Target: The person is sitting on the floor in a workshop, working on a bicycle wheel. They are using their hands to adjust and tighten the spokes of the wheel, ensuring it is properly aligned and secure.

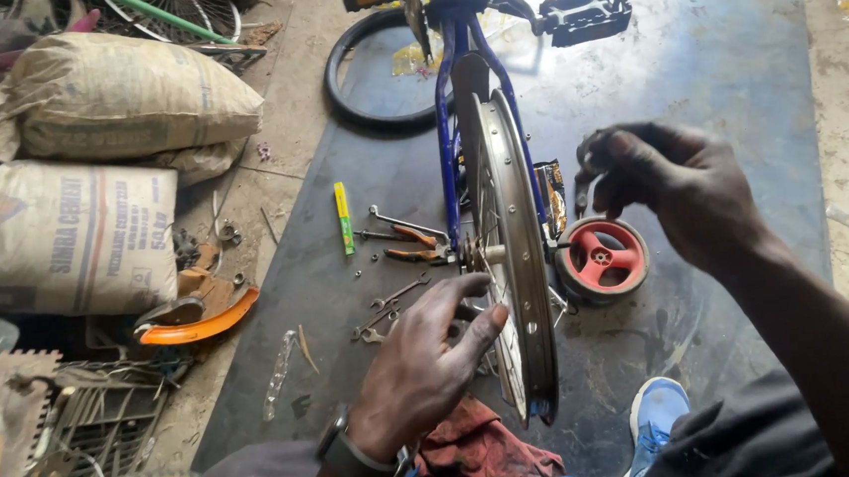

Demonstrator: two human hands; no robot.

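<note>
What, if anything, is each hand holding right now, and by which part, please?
The left hand rests its fingers on the spokes of the bare bicycle wheel, near the hub. The right hand pinches something too small to identify.

Sharp daylight view; glare washes the mat up top.

Left hand fingers on bare wheel rim, right hand raised above red training wheel, pliers nearby
</note>
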